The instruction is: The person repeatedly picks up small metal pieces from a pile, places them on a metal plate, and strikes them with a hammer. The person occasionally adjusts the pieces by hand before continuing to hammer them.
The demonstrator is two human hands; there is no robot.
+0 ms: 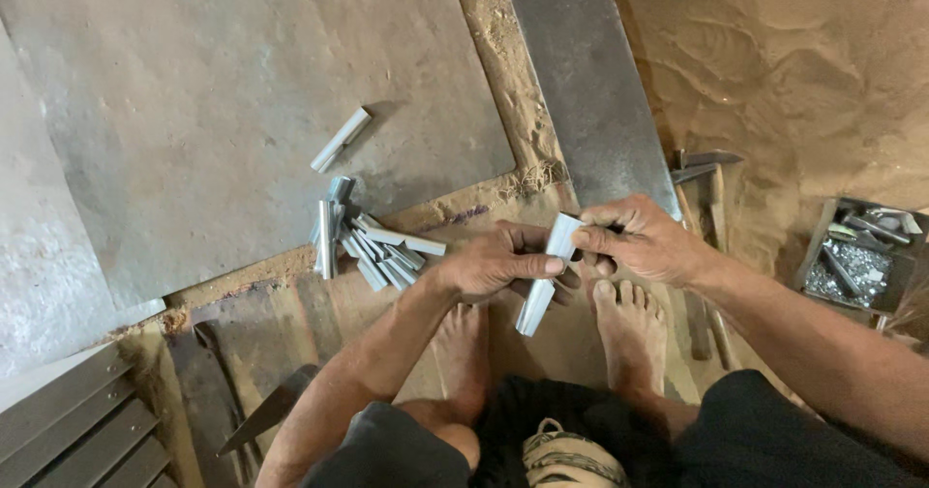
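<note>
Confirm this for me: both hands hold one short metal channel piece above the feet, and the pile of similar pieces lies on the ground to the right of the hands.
One detail is wrong. The left hand and right hand do hold one metal channel piece above the feet, but the pile of similar pieces lies to the left of the hands, not the right. The head view shows this.
</note>
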